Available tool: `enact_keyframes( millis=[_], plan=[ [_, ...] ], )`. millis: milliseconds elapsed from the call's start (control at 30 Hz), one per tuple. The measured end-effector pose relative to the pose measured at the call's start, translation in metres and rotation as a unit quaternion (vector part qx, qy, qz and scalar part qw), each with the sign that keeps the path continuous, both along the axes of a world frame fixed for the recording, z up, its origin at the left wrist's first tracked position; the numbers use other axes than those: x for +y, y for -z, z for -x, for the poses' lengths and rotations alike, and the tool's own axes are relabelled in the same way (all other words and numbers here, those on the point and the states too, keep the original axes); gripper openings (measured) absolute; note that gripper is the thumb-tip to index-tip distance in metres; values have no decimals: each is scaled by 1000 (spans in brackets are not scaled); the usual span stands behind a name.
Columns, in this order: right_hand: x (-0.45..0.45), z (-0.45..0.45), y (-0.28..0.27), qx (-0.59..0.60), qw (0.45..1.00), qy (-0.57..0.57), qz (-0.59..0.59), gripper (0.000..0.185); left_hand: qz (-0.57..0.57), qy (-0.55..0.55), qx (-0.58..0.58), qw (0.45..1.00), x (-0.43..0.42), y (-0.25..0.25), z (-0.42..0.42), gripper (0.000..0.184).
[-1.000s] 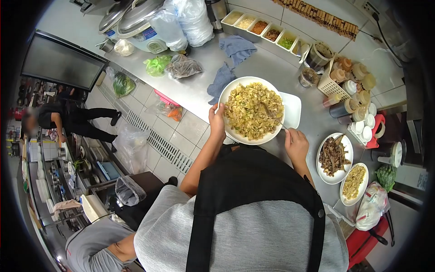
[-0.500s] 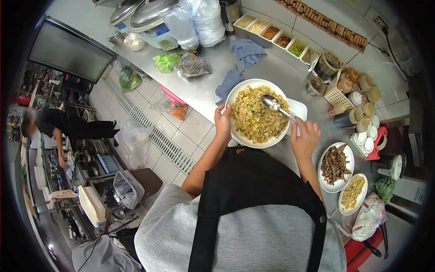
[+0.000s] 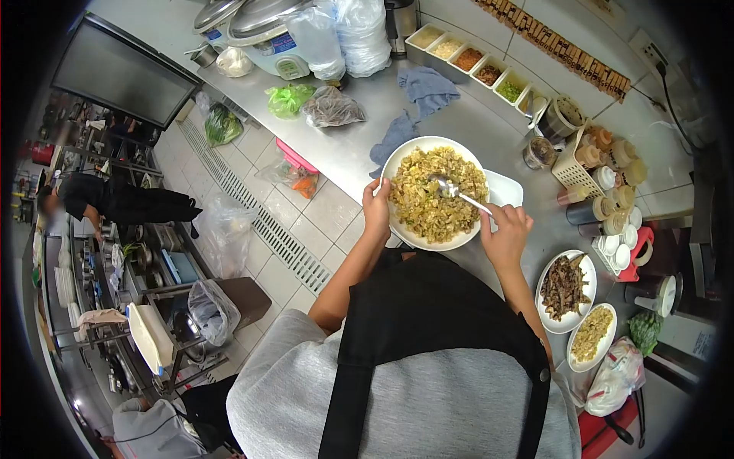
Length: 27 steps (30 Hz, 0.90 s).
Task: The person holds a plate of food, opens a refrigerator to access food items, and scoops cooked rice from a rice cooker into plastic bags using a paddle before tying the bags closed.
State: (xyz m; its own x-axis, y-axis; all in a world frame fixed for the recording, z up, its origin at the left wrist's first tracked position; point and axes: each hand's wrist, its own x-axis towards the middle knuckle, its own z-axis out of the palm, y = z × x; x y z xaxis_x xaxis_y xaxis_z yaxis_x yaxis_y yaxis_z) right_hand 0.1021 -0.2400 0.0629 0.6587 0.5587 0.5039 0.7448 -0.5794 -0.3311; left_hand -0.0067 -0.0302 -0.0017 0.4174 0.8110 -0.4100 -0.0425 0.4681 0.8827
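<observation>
Left hand (image 3: 376,205): pinches the left rim of the plate (image 3: 398,157), thumb over the edge; cannot tell how the fingers lie beneath. Right hand (image 3: 508,232): pinches the handle of the spoon (image 3: 472,201) between thumb and fingers, just beside the plate's right rim. Spoon: slants toward the plate's middle, bowl partly sunk in the rice (image 3: 428,206). Plate: lies between both hands, right in front of the black apron (image 3: 428,306), heaped with rice; hides part of a square dish (image 3: 505,190); cannot tell whether resting on it. Beyond the plate: blue cloths (image 3: 428,86) on the steel counter (image 3: 489,130), then seasoning tubs (image 3: 468,59) along the wall. To the right: a jar (image 3: 540,155), a white basket (image 3: 573,170) of bottles, a dish (image 3: 554,326) of brown strips (image 3: 564,289) and, just beside, a smaller dish (image 3: 585,366). To the left, along the counter: a dark bag (image 3: 332,109) and a green bag (image 3: 290,100), near each other. Far left: a person in black (image 3: 115,199).
</observation>
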Motion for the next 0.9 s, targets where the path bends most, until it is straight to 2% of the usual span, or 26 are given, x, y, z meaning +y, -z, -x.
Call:
enact_keyframes(
  millis=[33, 100, 200, 433, 600, 667, 767, 900],
  plan=[
    [2, 0, 3, 1, 1000, -2, 0, 12, 2, -8, -3, 1000, 1, 3, 3, 38],
    [8, 2, 10, 129, 991, 12, 12, 13, 4, -18, -2, 1000, 3, 9, 12, 38],
    [25, 4, 13, 165, 986, -3, -4, 15, 16, -42, -7, 999, 13, 17, 26, 39],
    [54, 2, 0, 171, 984, -50, 2, 17, 19, -121, -11, 992, 29, 46, 57, 40],
    [68, -8, -15, 132, 988, -75, 9, 17, -21, -140, 74, 987, 22, 73, 56, 43],
    [72, -11, -19, 101, 992, -81, -5, 17, -18, -138, 90, 986, 15, 81, 57, 48],
    [77, -13, -30, 95, 992, -78, 3, 17, -74, -77, 202, 974, 10, 99, 56, 68],
    [80, -15, -34, 88, 994, -69, -9, 17, -89, -5, 256, 962, 7, 68, 64, 74]
  ],
)
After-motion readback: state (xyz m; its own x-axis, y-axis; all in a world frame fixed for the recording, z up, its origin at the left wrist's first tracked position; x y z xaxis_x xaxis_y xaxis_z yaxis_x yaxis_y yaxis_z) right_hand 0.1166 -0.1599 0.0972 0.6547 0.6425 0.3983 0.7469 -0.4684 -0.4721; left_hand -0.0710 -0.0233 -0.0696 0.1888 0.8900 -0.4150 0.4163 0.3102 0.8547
